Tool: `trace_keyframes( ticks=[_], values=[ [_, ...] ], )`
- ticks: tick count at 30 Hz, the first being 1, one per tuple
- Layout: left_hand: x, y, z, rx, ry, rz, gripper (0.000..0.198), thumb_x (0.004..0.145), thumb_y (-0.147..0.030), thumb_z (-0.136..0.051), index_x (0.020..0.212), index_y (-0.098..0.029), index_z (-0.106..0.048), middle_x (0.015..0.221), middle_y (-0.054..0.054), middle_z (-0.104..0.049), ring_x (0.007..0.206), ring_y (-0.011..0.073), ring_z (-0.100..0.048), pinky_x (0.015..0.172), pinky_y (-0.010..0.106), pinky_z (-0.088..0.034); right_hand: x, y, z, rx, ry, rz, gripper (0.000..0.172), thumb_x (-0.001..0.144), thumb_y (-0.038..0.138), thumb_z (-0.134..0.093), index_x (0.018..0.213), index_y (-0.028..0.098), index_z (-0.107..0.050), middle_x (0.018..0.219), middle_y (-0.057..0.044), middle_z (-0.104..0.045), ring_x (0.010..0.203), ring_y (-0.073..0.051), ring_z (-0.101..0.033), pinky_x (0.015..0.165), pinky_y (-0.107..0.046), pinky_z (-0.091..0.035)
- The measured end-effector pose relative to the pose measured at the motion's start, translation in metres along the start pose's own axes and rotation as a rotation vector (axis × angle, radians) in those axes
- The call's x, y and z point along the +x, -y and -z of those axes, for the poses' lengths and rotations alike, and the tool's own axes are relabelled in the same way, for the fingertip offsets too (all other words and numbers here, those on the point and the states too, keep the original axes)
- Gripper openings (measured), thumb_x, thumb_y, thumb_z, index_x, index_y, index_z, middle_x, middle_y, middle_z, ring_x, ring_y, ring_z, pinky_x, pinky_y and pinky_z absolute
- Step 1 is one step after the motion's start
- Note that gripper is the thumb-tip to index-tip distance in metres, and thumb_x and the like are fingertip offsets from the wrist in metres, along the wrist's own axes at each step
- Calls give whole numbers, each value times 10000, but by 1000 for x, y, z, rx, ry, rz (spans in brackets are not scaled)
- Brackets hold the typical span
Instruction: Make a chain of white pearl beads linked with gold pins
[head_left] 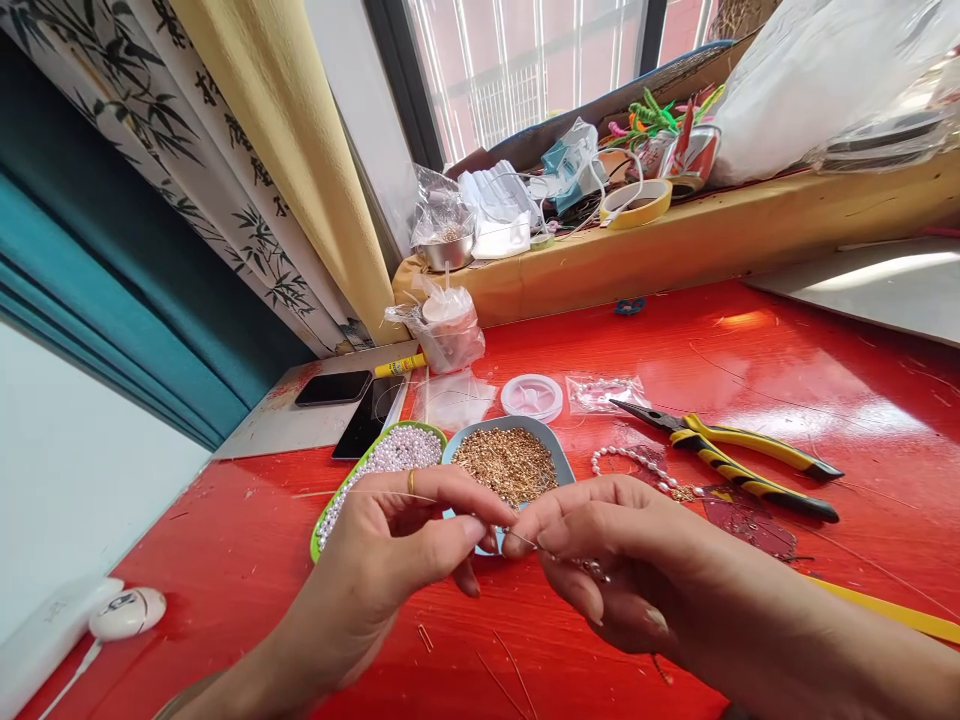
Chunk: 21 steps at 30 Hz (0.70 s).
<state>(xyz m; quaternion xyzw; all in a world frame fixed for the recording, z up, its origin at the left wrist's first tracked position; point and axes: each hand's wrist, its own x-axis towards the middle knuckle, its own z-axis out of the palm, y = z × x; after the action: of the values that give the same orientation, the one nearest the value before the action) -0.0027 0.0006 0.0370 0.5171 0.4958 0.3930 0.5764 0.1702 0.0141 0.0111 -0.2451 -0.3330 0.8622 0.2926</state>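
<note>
My left hand point(409, 545) and my right hand point(622, 545) meet fingertip to fingertip just in front of the bead dishes. A thin, pale beading thread point(527, 540) runs between them, pinched by thumb and forefinger on each side. Its loose end passes left over my left hand, which wears a gold ring point(411, 482). Some small pearl beads point(594, 569) show under my right fingers, partly hidden. Behind my hands, a blue dish point(562, 465) holds gold beads point(506, 462). Left of it, a green dish point(321, 525) holds white pearl beads point(401, 450).
Black-and-yellow pliers point(720, 455) and a pearl strand point(637, 460) lie to the right on the red table point(247, 560). A round plastic lid point(531, 397), a phone point(334, 388) and a wrapped cup point(450, 330) stand farther back. Clutter and yellow tape point(637, 205) fill the windowsill.
</note>
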Motion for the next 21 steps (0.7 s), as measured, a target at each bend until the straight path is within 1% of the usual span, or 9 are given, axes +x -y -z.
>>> trace_keyframes(
  ticks=[6, 8, 10, 13, 15, 18, 21],
  values=[
    [-3, -4, -5, -47, -76, 56, 154, 634, -85, -617, 628, -191, -728, 621, 7, -666, 581, 107, -547, 471, 155, -439, -2, 3, -3, 2, -14, 14, 190, 689, 194, -523, 699, 141, -705, 383, 86, -379, 327, -28, -194, 364, -203, -141],
    [-4, -4, -6, -49, -79, 56, 146, 634, -88, -631, 623, -194, -731, 622, 5, -670, 582, 105, -544, 463, 148, -435, -3, 3, -3, 16, -3, -2, 207, 687, 190, -504, 704, 142, -705, 385, 86, -371, 330, -30, -173, 371, -208, -129],
    [-5, -5, -6, -50, -81, 60, 136, 630, -91, -645, 622, -193, -735, 620, 8, -668, 583, 104, -542, 457, 143, -433, -4, 3, -2, 29, 2, -28, 218, 680, 191, -488, 706, 142, -700, 375, 89, -334, 345, -38, -147, 383, -214, -111],
    [-5, -6, -6, -68, -81, 67, 115, 616, -107, -663, 618, -193, -740, 620, 9, -667, 580, 100, -540, 450, 134, -429, -5, 3, -1, 58, -18, -69, 221, 652, 197, -478, 698, 145, -688, 382, 97, -255, 380, -55, -102, 406, -226, -84],
    [-5, -7, -7, -73, -81, 70, 105, 606, -120, -673, 613, -199, -742, 612, 9, -670, 573, 97, -538, 450, 132, -426, -6, 3, -1, 75, -37, -90, 228, 627, 197, -474, 698, 146, -684, 401, 96, -229, 398, -63, -84, 416, -235, -73],
    [-6, -8, -7, -62, -100, 72, 95, 587, -130, -695, 606, -210, -741, 599, 5, -674, 561, 94, -544, 454, 132, -425, -6, 3, 0, 71, -45, -94, 253, 606, 190, -456, 702, 149, -687, 409, 95, -206, 408, -71, -74, 423, -242, -66],
    [-6, -5, -4, -39, -117, 58, 78, 578, -155, -723, 603, -227, -738, 581, -9, -663, 520, 79, -536, 459, 135, -426, -4, 4, 2, 47, -13, -95, 279, 604, 173, -437, 711, 159, -694, 399, 101, -173, 392, -69, -65, 412, -238, -63]
  ],
)
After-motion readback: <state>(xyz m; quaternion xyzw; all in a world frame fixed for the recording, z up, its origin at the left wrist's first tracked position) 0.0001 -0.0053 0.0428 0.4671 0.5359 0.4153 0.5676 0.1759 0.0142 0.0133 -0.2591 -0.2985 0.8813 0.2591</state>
